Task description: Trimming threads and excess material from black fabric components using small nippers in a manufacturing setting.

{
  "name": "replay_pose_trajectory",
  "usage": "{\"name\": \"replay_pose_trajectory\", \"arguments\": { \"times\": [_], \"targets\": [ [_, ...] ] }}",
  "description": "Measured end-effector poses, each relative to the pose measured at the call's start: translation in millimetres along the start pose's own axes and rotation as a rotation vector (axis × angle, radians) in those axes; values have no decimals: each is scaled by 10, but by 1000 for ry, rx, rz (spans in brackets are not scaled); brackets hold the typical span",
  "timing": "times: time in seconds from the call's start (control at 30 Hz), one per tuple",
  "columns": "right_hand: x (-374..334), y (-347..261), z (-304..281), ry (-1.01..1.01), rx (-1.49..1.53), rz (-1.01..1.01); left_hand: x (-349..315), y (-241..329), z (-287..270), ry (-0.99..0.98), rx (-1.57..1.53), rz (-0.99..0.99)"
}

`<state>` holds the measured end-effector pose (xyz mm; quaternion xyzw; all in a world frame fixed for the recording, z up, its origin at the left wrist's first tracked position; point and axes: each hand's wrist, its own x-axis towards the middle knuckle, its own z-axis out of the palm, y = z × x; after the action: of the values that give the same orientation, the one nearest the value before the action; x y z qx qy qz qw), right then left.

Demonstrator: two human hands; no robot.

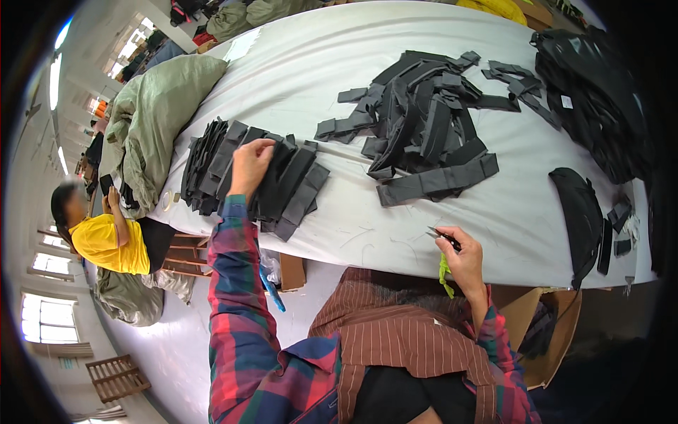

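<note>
My left hand is over a row of overlapping black fabric strips on the left of the table. Its fingers are bent and drawn together; whether a strip is pinched between them is hidden. Near the table's front edge, my right hand is closed around small thread snips, their pointed tips facing left. A yellow-green ribbon hangs just below that hand. Farther off, to the right of the row, lies a tangled heap of black fabric strips. One wide strip lies across the heap's near side.
Loose thread ends lie on the white-covered table. Black bags are piled at the right, with a curved black piece nearer. A large grey-green sack leans at the left; beyond it sits a person in yellow. A cardboard box stands below the table.
</note>
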<state>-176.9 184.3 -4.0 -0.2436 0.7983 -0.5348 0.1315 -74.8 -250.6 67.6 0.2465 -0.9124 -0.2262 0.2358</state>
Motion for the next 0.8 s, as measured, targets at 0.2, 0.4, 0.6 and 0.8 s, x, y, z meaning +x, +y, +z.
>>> {"name": "replay_pose_trajectory", "arguments": {
  "times": [0.2, 0.4, 0.6, 0.8],
  "targets": [
    [9, 92, -29, 60, 28, 9, -363, 1017, 1005, -337, -453, 129],
    [-9, 8, -13, -7, 110, -12, -662, 1653, 1883, -322, -277, 488],
    [-75, 10, -122, 22, 160, 8, -702, 1809, 1977, -366, -145, 435],
    [-63, 52, -230, 82, 193, 73, -792, 1720, 1736, -224, -795, 55]
  ]
}}
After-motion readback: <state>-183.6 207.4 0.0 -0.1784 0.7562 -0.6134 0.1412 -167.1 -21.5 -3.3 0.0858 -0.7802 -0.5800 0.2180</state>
